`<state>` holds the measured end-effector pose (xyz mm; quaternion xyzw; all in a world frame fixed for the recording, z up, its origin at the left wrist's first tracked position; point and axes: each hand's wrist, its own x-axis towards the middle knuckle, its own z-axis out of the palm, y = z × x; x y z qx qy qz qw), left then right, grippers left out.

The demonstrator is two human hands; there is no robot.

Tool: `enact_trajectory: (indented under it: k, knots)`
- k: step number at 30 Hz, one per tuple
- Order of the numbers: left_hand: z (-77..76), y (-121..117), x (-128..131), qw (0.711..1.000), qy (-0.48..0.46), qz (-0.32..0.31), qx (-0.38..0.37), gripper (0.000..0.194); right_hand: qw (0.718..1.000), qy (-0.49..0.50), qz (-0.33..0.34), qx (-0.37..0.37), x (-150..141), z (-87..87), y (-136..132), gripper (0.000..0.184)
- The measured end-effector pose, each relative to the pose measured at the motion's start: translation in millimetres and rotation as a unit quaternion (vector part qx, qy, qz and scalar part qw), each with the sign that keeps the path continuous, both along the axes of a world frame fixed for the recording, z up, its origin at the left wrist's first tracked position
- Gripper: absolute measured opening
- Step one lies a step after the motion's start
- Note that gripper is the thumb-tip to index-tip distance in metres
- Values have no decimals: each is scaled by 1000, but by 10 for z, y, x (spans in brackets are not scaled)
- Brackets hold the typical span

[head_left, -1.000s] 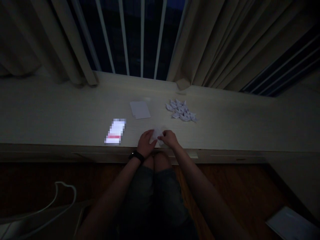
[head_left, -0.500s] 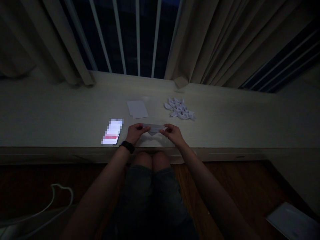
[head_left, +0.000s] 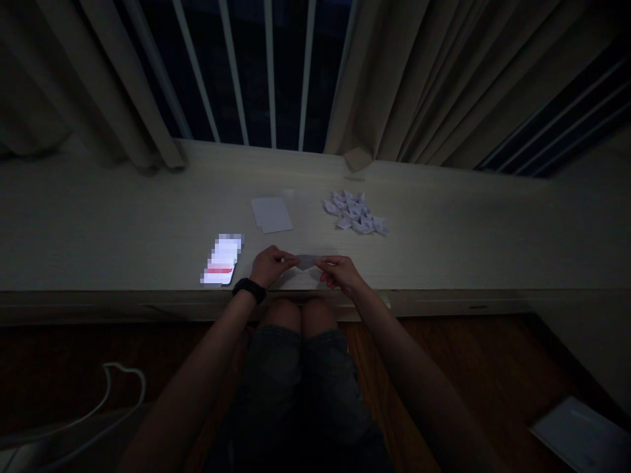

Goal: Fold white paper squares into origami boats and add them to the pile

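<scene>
Between my two hands is a small piece of folded paper (head_left: 307,263), pale grey and pointed at its lower edge. My left hand (head_left: 270,266), with a dark band at the wrist, pinches its left end between thumb and fingers. The right end is pinched by my right hand (head_left: 342,272), whose lower fingers curl beneath. Beyond my hands lies a stack of white paper sheets (head_left: 272,215). Right of that stack, several folded paper pieces (head_left: 353,211) sit in a cluster, shaped like little boats.
A lit phone (head_left: 223,259) lies left of my left hand on the pale ledge (head_left: 123,230). Curtains (head_left: 394,79) hang beside the barred window behind. Below, a white cable (head_left: 142,381) loops at left, and a flat pale object (head_left: 582,430) lies at lower right.
The folded paper has tilted and now shows a narrower, darker face. Both hands have shifted their grip slightly, and the right hand's lower fingers have come into view.
</scene>
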<state>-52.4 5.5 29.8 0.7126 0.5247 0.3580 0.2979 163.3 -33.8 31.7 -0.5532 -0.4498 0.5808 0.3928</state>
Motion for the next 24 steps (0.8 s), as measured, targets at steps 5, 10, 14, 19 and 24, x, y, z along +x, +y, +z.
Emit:
enact_trajectory:
  k: [5, 10, 14, 19, 24]
  knots:
    - [97, -79, 26, 996, 1, -3, -93, 35, 997, 71, -11, -3, -48, -67, -19, 28]
    - [142, -139, 69, 971, -105, -59, -208, 41, 992, 124, -38, 10, -87, -122, -29, 28]
    - [112, -145, 110, 954, -162, -67, -243, 37, 988, 152, -28, 27, -97, -146, -21, 35]
    - [62, -147, 162, 946, -203, -58, -247, 32, 987, 156, -24, 43, -111, -160, -7, 37]
    - [-23, -141, 186, 934, -241, -54, -258, 38, 984, 167, -35, 48, -126, -188, -4, 33]
